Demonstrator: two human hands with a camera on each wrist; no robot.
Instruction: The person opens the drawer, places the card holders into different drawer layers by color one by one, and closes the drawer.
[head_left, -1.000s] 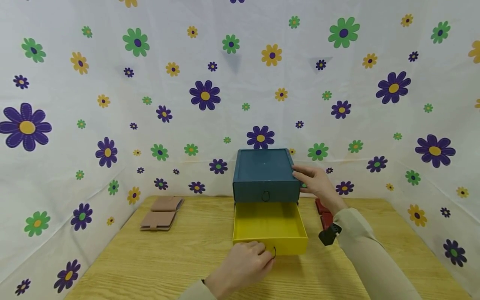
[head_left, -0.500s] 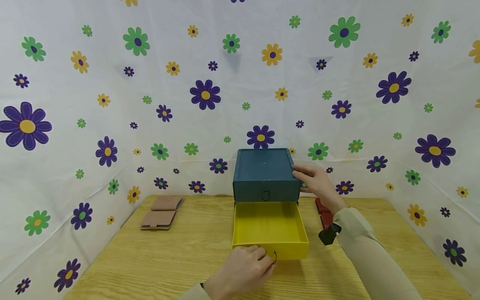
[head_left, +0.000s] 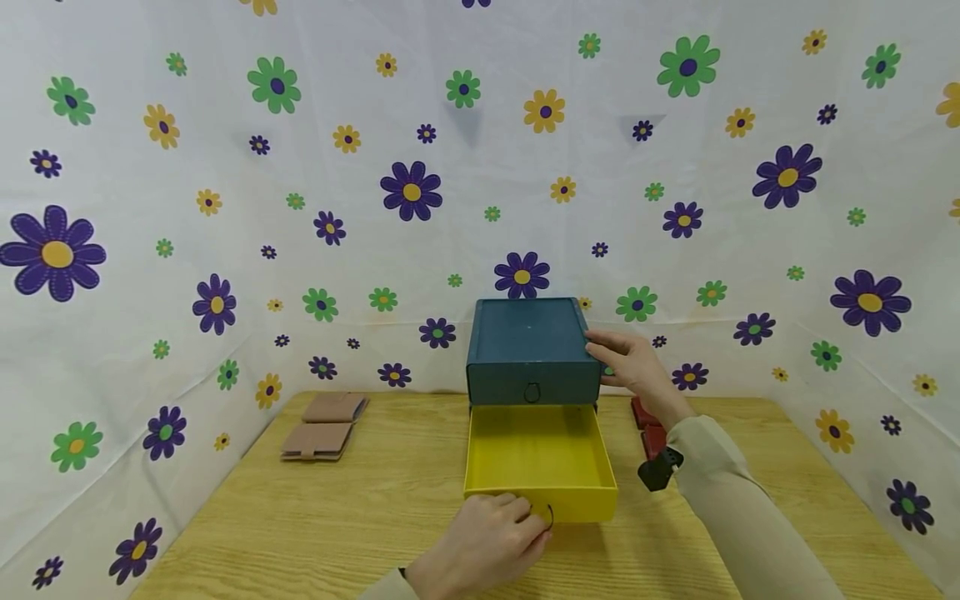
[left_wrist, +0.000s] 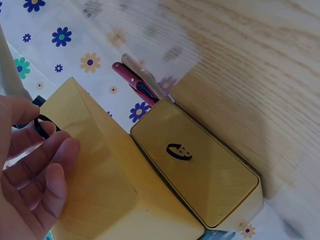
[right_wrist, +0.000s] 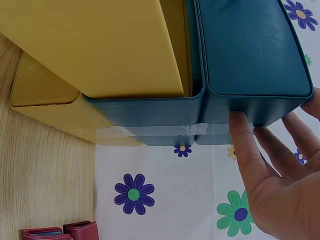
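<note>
A stack of drawers stands at the back middle, with a dark blue top drawer (head_left: 532, 383) closed and a yellow drawer (head_left: 573, 503) under it pulled far out. Nothing lies inside the yellow drawer in the head view. My left hand (head_left: 483, 542) is at its front and pinches the black ring pull (left_wrist: 46, 126) between thumb and fingers. My right hand (head_left: 637, 371) rests extended fingertips on the right side of the blue part, steadying contact also seen in the right wrist view. Below the pulled drawer, the left wrist view shows a closed yellow drawer front (left_wrist: 200, 165) with its own black ring.
Two pinkish-brown wallets (head_left: 317, 440) lie at the left on the wooden table (head_left: 337, 517). Red wallets (head_left: 654, 442) lie right of the stack, partly behind my right wrist. A white flowered cloth (head_left: 480, 233) closes off the back and sides.
My left hand has drawn the yellow drawer a little further out toward me, mostly in the first half second. The right hand keeps its place on the blue part.
</note>
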